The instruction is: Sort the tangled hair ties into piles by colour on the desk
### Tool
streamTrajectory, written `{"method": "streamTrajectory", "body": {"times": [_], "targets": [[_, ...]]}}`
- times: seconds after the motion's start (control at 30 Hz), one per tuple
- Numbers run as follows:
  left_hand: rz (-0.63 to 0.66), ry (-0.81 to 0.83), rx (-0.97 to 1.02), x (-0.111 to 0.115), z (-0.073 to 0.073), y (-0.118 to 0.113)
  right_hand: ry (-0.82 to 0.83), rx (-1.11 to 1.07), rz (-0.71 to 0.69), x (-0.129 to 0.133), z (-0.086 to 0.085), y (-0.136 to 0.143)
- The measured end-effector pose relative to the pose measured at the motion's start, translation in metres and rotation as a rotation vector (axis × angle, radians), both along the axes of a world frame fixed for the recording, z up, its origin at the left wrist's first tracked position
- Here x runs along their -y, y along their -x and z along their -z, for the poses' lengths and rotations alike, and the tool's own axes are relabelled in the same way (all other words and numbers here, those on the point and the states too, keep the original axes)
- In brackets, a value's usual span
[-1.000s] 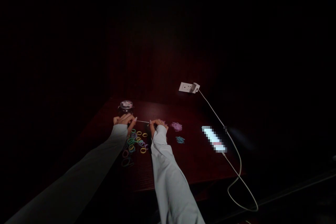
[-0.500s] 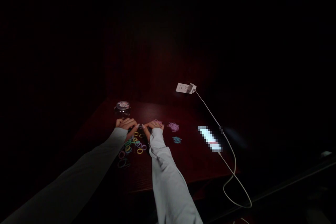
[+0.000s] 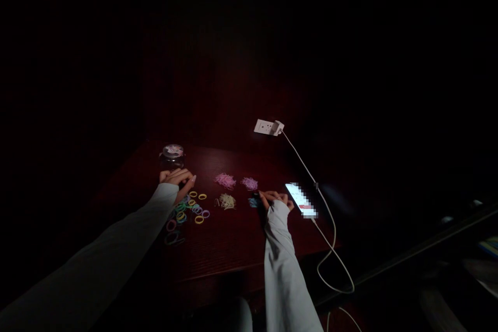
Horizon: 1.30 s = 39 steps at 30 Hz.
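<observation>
The relation inspected is that of the right hand (image 3: 275,199) to the small blue pile (image 3: 253,202) on the desk (image 3: 229,241). The blue pile lies immediately to the left of the right hand's fingertips, at close range; whether skin and strands are in contact cannot be determined. The right hand's fingers point leftward, across the desk, with the thumb and forefinger close together at the near edge of the blue pile. Whether a strand is held between them cannot be told. The blue pile is compact and partly shadowed, and no single long axis can be read from it. It sits on the near side of the purple pile (image 3: 249,183) and to the right of the pale yellow pile (image 3: 227,201); the pink pile (image 3: 224,181) lies beyond the latter. The left hand (image 3: 178,177) is well apart from the blue pile, with the pale yellow pile in the space between. Its fingers are bent and directed to the right; its contents, if any, cannot be confirmed. The coloured loops (image 3: 181,207) lie just on the near side of the left hand, and the lidded jar (image 3: 172,158) stands just beyond it. The right hand is the nearer to the blue pile, the left to the coloured loops.
</observation>
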State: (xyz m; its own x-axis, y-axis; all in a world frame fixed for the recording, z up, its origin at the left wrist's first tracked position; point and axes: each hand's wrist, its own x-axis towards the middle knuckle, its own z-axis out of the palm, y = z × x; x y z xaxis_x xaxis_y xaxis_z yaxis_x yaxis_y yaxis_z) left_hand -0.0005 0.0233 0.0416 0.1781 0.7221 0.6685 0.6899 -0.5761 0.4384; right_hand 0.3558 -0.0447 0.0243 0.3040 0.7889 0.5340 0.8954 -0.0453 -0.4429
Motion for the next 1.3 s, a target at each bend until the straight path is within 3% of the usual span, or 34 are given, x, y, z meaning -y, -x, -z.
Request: {"method": "streamTrajectory", "body": {"times": [0.23,0.4,0.5,0.63,0.7,0.9,1.1,1.3], "targets": [[-0.056,-0.020,0.043,-0.020,0.019,0.002,0.057,0.042,-0.061,0.002,0.008,0.001],[-0.050,-0.007,0.027,-0.021,0.017,0.002,0.001,0.069,-0.031,0.001,0.003,0.017],[0.053,-0.010,-0.036,-0.010,0.012,-0.001,0.052,0.137,-0.203,0.004,-0.002,0.043],[0.328,0.001,-0.193,0.010,0.011,-0.008,0.118,0.274,-0.542,0.010,-0.004,0.087],[0.396,0.016,-0.241,0.015,0.014,-0.010,0.114,0.315,-0.612,0.013,-0.004,0.101],[0.415,0.036,-0.236,0.006,0.016,-0.003,0.041,0.269,-0.618,0.013,0.002,0.104],[0.419,0.127,-0.212,0.005,0.008,0.004,0.103,0.246,-0.532,0.002,0.008,0.099],[0.356,0.073,-0.115,-0.008,0.011,0.010,0.132,0.225,-0.580,0.005,-0.007,0.103]]}}
